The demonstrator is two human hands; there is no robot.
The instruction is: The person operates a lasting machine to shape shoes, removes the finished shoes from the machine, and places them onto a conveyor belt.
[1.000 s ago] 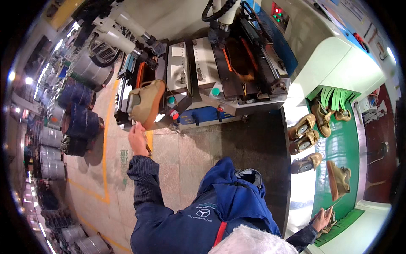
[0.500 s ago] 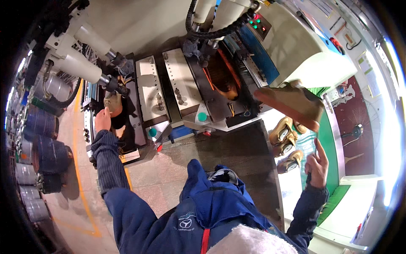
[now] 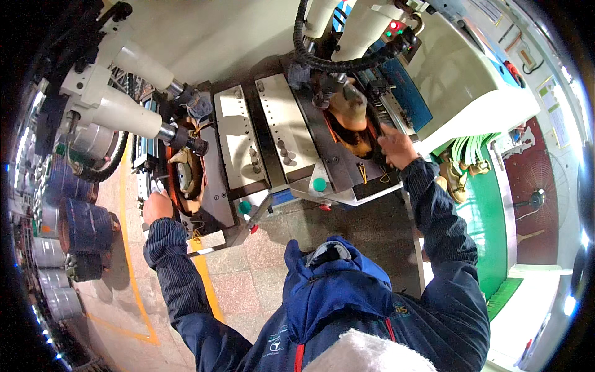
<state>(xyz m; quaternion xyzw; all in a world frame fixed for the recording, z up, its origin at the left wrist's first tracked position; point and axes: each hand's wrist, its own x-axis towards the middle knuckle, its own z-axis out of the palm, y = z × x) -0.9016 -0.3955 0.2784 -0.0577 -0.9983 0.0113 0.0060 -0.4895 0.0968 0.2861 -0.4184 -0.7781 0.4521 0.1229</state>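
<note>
In the left station of the machine, a tan shoe (image 3: 183, 177) sits in a dark, orange-edged mould, with a pale form inside its opening. My left hand (image 3: 157, 208) is closed at the near left edge of this station, beside the shoe; what its fingers grip is hidden. A second tan shoe (image 3: 351, 110) stands in the right station's mould under the press arm. My right hand (image 3: 398, 149) is closed at that mould's right edge, next to the shoe. I cannot make out what it holds.
Thick press arms with black hoses hang over both stations, the left arm (image 3: 127, 115) reaching close to its mould. Two pale perforated plates (image 3: 238, 146) lie between the stations. More tan shoes (image 3: 455, 183) rest on the green surface at right. Drums (image 3: 85, 226) stand at far left.
The shoe that was in the air at right is gone from there, and one now stands in the right mould. My right hand has moved left to it. My left hand has left the left shoe.
</note>
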